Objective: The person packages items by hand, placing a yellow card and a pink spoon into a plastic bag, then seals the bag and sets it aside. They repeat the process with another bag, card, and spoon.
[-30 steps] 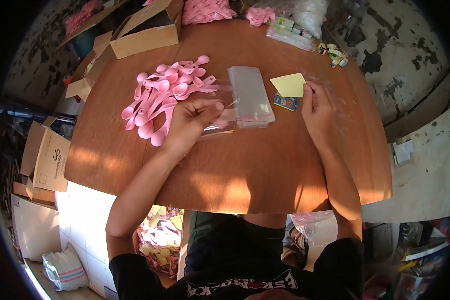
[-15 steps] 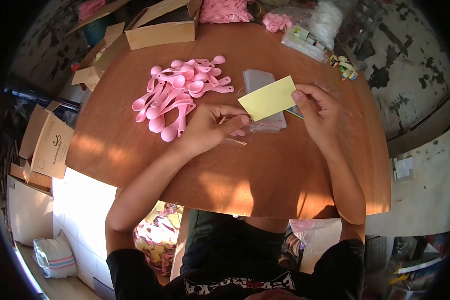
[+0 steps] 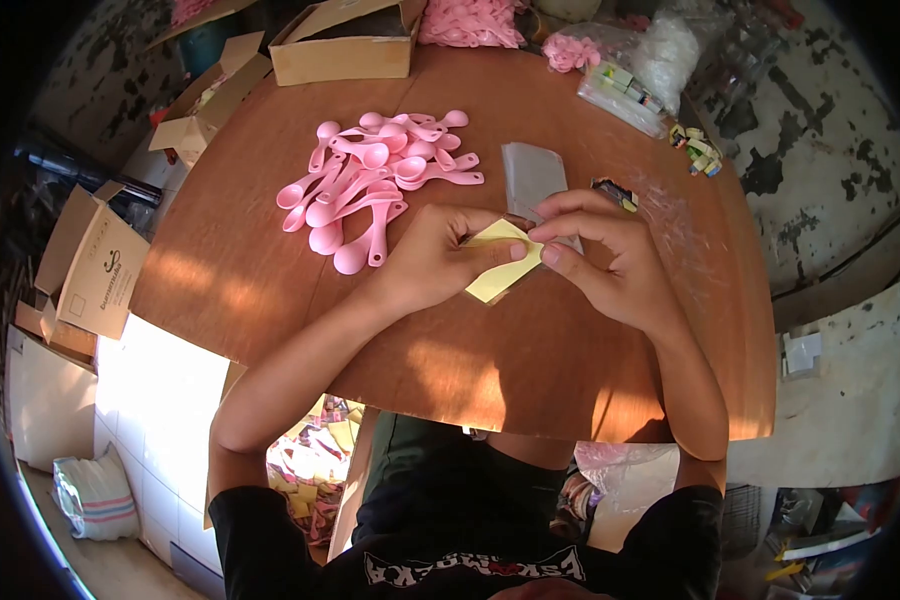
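Both hands had closed up over the desk [image 3: 220, 250]; the right hand [image 3: 605, 250] had shifted left and nearer the left hand [image 3: 435, 262]. The yellow card [image 3: 495, 275], held out by the right fingers alone half a second earlier, now lay under the left thumb, gripped by the left fingers; the right fingers were pinched together at its right corner. Judged: card handover under way, with both hands occupied; whether the card sat inside clear film or against it could not be told, as the fingers covered its edges. Surroundings, by size: a cardboard box [image 3: 345, 55] stood at the far left; a heap of pink spoons [image 3: 375, 155] lay left of the hands, clear of them; a stack of clear bags [image 3: 532, 170] lay just beyond, its near end hidden by the hands; a small printed item [image 3: 615, 193] showed partly behind the right hand.
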Demonstrator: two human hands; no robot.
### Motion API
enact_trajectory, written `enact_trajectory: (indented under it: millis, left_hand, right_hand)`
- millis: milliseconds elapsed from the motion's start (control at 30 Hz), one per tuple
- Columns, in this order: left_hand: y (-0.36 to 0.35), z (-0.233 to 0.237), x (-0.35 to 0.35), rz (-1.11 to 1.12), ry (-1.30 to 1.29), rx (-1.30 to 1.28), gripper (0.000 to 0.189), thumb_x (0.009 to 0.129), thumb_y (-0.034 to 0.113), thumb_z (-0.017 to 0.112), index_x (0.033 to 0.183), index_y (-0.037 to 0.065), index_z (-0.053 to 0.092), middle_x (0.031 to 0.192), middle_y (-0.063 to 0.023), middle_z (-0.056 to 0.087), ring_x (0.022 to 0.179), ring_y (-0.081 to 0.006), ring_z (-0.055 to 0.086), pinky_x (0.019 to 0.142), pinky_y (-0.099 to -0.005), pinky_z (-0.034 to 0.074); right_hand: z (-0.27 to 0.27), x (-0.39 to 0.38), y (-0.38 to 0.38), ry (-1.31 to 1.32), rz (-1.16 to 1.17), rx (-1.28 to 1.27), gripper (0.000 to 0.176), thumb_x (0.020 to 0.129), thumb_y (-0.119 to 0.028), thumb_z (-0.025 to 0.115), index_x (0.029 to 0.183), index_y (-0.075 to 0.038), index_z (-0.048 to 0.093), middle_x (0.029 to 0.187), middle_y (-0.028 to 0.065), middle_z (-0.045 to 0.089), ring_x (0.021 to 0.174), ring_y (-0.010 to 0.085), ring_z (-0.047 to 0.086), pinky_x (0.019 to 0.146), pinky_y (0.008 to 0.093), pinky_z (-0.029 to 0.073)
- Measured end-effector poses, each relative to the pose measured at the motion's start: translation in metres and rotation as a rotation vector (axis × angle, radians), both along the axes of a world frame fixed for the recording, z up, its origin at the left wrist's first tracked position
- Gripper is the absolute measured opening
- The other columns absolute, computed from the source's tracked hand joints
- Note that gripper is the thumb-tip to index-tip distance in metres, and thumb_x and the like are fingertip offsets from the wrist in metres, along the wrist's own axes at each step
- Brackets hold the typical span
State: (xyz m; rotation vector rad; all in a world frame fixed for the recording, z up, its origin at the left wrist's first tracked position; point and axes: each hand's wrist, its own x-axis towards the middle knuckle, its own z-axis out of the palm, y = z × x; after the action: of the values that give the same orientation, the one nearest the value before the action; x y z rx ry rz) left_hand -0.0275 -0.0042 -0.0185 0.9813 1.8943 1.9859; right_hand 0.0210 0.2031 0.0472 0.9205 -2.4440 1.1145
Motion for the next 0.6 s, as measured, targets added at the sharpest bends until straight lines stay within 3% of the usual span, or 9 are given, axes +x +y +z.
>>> enact_trajectory:
  millis: [67, 333, 467, 567, 600]
  left_hand:
    - [0.0, 0.0, 0.0, 0.026, 0.077, 0.018, 0.031, 0.091, 0.022, 0.069, 0.11, -0.003, 0.069, 0.082, -0.0025, 0.07, 0.073, -0.0043, 0.061, 0.062, -0.0229, 0.05]
    - [0.0, 0.009, 0.006, 0.059, 0.181, 0.13, 0.034, 0.089, 0.013, 0.069, 0.119, -0.002, 0.064, 0.104, -0.0124, 0.071, 0.095, -0.01, 0.064, 0.082, -0.0261, 0.053]
    - [-0.001, 0.013, 0.011, 0.075, 0.232, 0.073, 0.035, 0.089, 0.012, 0.069, 0.121, -0.002, 0.063, 0.103, -0.0139, 0.07, 0.095, -0.0123, 0.065, 0.084, -0.0261, 0.053]
    - [0.01, 0.004, 0.012, 0.083, 0.315, 0.222, 0.038, 0.088, 0.012, 0.07, 0.122, -0.002, 0.062, 0.104, -0.0148, 0.07, 0.094, -0.014, 0.066, 0.084, -0.0266, 0.053]
    - [0.016, 0.004, 0.015, 0.168, 0.231, 0.279, 0.036, 0.088, 0.013, 0.07, 0.12, -0.001, 0.063, 0.102, -0.014, 0.07, 0.092, -0.0138, 0.067, 0.081, -0.0273, 0.053]
  right_hand:
    - [0.0, 0.001, -0.005, -0.097, 0.044, 0.013, 0.017, 0.087, -0.004, 0.067, 0.104, -0.002, 0.07, 0.109, 0.011, 0.066, 0.099, 0.0202, 0.062, 0.089, 0.0316, 0.047]
    - [0.018, 0.007, -0.014, -0.397, 0.057, 0.001, 0.022, 0.085, -0.001, 0.065, 0.107, -0.002, 0.067, 0.1, 0.0129, 0.069, 0.09, 0.0215, 0.067, 0.079, 0.0309, 0.052]
    - [0.021, 0.009, -0.018, -0.396, -0.022, 0.141, 0.024, 0.085, 0.003, 0.061, 0.107, -0.001, 0.068, 0.089, 0.0109, 0.07, 0.082, 0.0161, 0.067, 0.074, 0.0282, 0.053]
    - [0.02, 0.003, -0.016, -0.396, -0.061, 0.152, 0.024, 0.084, 0.003, 0.062, 0.107, 0.0, 0.068, 0.085, 0.0096, 0.071, 0.076, 0.0134, 0.067, 0.07, 0.0266, 0.053]
    - [0.022, 0.0, -0.014, -0.393, -0.055, 0.155, 0.024, 0.084, 0.003, 0.062, 0.107, 0.0, 0.068, 0.085, 0.0096, 0.071, 0.076, 0.0134, 0.067, 0.07, 0.0266, 0.053]
